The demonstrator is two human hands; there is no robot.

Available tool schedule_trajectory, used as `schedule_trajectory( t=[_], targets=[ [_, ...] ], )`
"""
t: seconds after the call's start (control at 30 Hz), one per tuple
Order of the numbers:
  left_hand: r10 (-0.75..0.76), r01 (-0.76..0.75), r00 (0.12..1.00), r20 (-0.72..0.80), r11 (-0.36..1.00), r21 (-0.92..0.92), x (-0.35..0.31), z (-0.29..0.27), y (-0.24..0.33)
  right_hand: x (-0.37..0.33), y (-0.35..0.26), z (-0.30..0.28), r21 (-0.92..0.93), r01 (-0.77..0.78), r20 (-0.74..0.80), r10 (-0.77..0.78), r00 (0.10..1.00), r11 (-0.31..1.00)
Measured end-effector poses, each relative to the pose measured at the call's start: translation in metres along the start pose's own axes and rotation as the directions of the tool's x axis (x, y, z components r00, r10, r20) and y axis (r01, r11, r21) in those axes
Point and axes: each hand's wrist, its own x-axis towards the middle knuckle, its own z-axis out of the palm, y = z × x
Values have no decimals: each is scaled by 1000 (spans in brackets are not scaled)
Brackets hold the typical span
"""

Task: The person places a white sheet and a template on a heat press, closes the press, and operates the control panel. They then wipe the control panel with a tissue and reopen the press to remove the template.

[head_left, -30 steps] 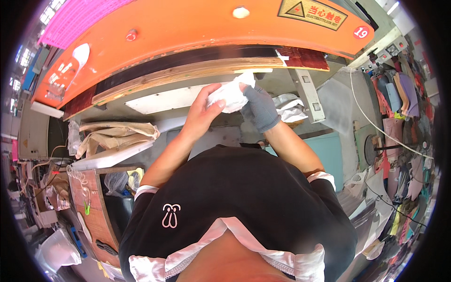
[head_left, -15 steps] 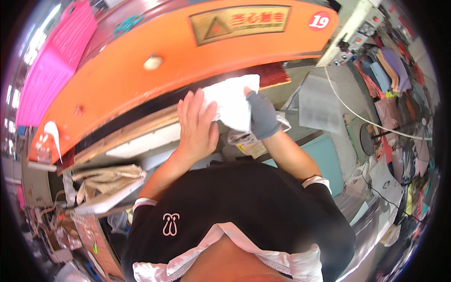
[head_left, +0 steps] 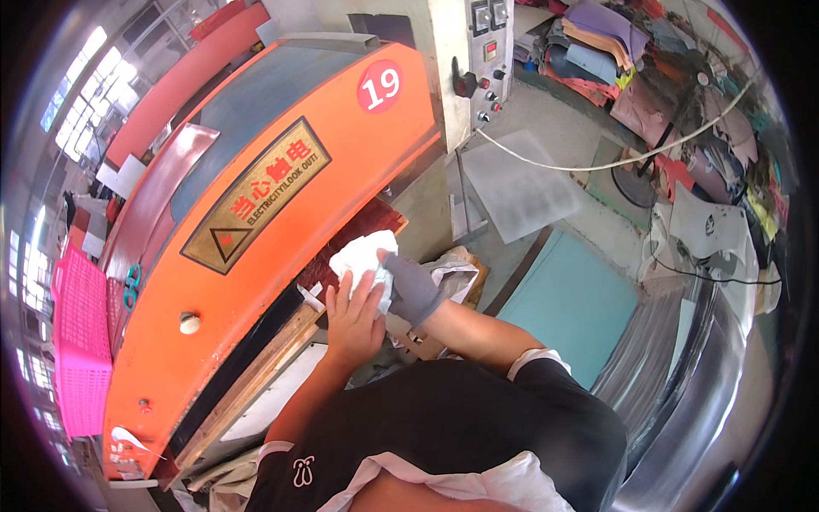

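Left fingers [head_left: 360, 295] straight, slightly apart

The white wad [head_left: 363, 256] looks soft, matt and crumpled, like cloth or paper, beside a matt grey cloth glove [head_left: 414, 292], a smooth painted-metal orange panel [head_left: 213, 294] with a faint sheen, a rough wooden beam [head_left: 247, 386], a shiny pink plastic basket [head_left: 83, 341], a smooth matt teal sheet [head_left: 567, 299] and glossy, creased plastic sheeting [head_left: 708, 410].

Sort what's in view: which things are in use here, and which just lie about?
In use:
- white cloth, at both hands
- bare left hand, on it
- gloved right hand, gripping it

Apparently lying about:
- teal scissors
- teal sheet
- heaped fabric
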Motion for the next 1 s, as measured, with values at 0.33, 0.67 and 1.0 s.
schedule_trajectory(
  t=[0.33, 0.67, 1.0],
  targets=[
    [-185, 216, 968, 169, 958, -187, -31, 32, -14, 59, -258, -51, -539, 752, -172, -924, 342, 378],
    [-275, 300, 953, 130, 921, -249, -24, 23, -30, 162, -331, -35, -884, -10, 443, -842, 308, -468],
    [-363, 371, 929, 76, 908, -195, -12, 3, -41, 186, -338, -80, -838, 286, 545, -753, 369, -465]
  ],
)
